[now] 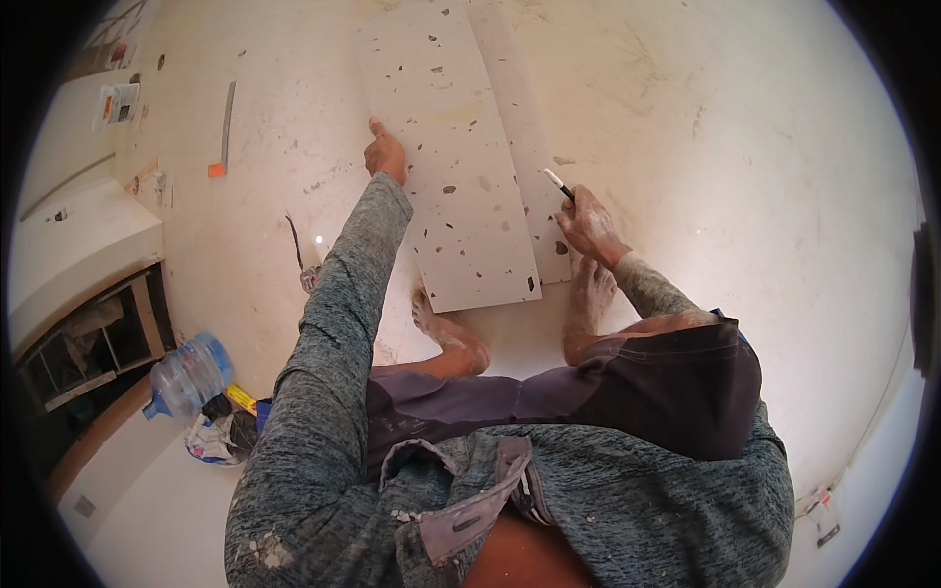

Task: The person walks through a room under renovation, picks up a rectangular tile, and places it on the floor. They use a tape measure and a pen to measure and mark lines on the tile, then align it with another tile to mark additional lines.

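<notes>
A long pale terrazzo-speckled board lies in front of me between my bare feet, on top of a second speckled board that shows along its right side. My left hand is closed at the upper board's left edge, one digit stretched forward along it. My right hand holds a slim black-and-white pen above the right side of the boards, tip end pointing forward and left.
Pale floor surrounds me. A grey strip with an orange piece, a small tool and a water jug beside bags lie leftward. A low ledge with a dark recess is far left; a cord runs at right.
</notes>
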The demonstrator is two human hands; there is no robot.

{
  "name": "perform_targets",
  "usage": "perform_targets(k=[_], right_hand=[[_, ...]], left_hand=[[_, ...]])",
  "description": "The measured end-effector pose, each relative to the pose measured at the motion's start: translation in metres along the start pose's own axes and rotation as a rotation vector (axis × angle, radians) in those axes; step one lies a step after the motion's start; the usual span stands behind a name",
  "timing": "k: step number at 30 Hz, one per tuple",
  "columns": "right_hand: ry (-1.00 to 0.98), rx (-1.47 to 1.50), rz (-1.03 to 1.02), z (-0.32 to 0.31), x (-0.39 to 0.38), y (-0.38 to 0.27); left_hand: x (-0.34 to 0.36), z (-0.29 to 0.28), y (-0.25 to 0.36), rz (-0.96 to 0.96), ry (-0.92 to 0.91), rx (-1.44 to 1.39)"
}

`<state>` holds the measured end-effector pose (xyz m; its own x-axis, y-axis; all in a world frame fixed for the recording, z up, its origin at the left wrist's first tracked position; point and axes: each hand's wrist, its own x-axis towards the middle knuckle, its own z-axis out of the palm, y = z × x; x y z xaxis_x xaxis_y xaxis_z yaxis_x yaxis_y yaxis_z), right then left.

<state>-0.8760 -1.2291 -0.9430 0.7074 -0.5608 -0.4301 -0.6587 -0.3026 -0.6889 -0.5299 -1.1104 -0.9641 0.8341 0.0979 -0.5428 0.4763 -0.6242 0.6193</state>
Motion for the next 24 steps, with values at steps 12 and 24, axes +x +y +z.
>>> perform_targets(k=[12,24], right_hand=[[0.032,0.001,-0.028,0.005,-0.010,0.008],[0.016,0.010,-0.018,0.003,-0.009,0.004]], left_hand=[[-0.002,0.005,0.004,-0.015,0.034,0.068],[0.000,0.006,0.003,0.038,0.090,0.204]])
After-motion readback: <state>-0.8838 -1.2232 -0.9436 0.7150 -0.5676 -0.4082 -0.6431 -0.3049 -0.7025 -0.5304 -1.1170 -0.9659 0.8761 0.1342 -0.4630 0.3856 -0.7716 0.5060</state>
